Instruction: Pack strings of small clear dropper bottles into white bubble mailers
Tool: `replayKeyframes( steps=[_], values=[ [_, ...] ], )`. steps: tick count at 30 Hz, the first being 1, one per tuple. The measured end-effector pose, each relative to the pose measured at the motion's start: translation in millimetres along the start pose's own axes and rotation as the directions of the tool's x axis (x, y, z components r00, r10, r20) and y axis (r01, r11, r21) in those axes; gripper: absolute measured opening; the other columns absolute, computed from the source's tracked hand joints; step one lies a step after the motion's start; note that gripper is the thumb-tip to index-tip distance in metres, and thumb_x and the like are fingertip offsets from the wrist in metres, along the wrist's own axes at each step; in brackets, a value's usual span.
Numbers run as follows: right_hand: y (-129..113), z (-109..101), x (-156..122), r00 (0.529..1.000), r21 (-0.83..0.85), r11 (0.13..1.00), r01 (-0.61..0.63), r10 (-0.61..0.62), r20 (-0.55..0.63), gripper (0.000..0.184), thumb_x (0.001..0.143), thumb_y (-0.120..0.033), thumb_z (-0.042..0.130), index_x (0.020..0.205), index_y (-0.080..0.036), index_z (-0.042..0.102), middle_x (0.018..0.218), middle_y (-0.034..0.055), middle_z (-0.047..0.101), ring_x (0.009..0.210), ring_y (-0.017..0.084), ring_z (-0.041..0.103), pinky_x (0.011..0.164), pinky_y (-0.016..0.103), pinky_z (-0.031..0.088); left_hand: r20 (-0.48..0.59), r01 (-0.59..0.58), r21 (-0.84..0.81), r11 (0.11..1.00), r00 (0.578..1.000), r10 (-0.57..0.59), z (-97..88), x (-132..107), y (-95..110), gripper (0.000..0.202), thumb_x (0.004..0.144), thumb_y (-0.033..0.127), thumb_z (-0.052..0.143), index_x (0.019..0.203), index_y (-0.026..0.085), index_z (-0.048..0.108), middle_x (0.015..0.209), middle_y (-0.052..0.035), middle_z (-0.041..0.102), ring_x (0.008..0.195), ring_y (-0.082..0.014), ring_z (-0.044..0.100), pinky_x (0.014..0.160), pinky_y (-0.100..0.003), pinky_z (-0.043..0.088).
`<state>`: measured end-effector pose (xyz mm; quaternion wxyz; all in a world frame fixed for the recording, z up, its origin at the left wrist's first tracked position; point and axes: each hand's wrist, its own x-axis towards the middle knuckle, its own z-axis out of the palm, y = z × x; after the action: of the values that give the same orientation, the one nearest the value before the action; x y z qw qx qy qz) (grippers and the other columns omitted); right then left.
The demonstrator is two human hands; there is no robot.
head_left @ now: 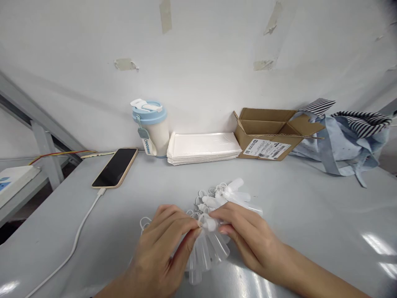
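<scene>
My left hand [166,244] and my right hand [245,234] meet over the grey table [310,215], fingers pinched together. Between them is a fanned bunch of small clear plastic tubes [206,252] with white caps. My left thumb and forefinger pinch at a white cap [211,224], and my right fingertips press on it from the other side. More of the same clear tubes with looped cap tethers [229,196] lie in a loose pile just beyond my hands.
A phone [115,167] lies at the left with a white cable [77,238] running to the front edge. By the back wall stand a blue-lidded cup [151,128], a stack of white trays [203,148], an open cardboard box [266,134] and a blue striped bag [344,140].
</scene>
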<state>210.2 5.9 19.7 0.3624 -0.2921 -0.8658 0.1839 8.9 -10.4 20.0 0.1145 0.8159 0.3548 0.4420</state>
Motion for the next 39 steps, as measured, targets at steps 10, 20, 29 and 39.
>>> replayKeyframes(
  steps=[10, 20, 29, 39],
  values=[
    [3, -1, -1, 1.000, -0.001, 1.000, -0.024, 0.024, 0.004, 0.023, 0.096, -0.016, 0.037, 0.108, -0.009, 0.055, 0.080, 0.0091, 0.060, 0.069, 0.015, 0.055, 0.060, 0.026, 0.048, -0.039, -0.011, 0.068, 0.998, 0.999, 0.013, -3.7, 4, -5, 0.011, 0.085, 0.006, 0.058, 0.087, 0.017, 0.059, 0.070, 0.0019, 0.063, 0.062, -0.0124, 0.055, 0.062, -0.029, 0.043],
    [2, 3, -2, 1.000, -0.037, 0.999, 0.012, -0.012, 0.002, 0.022, 0.096, -0.015, 0.036, 0.107, -0.010, 0.055, 0.078, 0.0078, 0.059, 0.066, 0.015, 0.054, 0.057, 0.025, 0.047, -0.015, -0.043, 0.025, 0.999, 0.999, 0.044, -0.5, 0, -4, 0.018, 0.085, 0.002, 0.054, 0.085, 0.019, 0.058, 0.068, 0.0012, 0.063, 0.062, -0.0134, 0.052, 0.063, -0.031, 0.043],
    [25, -11, 2, 0.992, -0.172, 0.985, 0.011, -0.033, -0.121, 0.019, 0.096, -0.019, 0.039, 0.107, -0.016, 0.053, 0.082, 0.0065, 0.062, 0.073, 0.016, 0.059, 0.063, 0.026, 0.049, -0.032, -0.088, 0.229, 0.969, 0.995, 0.098, -15.5, 8, -20, 0.013, 0.085, 0.009, 0.057, 0.089, 0.021, 0.059, 0.073, 0.0012, 0.065, 0.066, -0.0150, 0.057, 0.068, -0.033, 0.044],
    [58, -21, 7, 0.971, -0.237, 0.958, -0.162, 0.113, -0.209, 0.017, 0.093, -0.027, 0.047, 0.105, -0.017, 0.054, 0.089, 0.0074, 0.064, 0.074, 0.017, 0.060, 0.060, 0.028, 0.050, -0.157, -0.051, 0.397, 0.916, 0.980, 0.122, -27.6, 16, -44, 0.011, 0.087, 0.012, 0.053, 0.084, 0.019, 0.060, 0.064, 0.0026, 0.060, 0.059, -0.0136, 0.055, 0.064, -0.031, 0.042]
  ],
)
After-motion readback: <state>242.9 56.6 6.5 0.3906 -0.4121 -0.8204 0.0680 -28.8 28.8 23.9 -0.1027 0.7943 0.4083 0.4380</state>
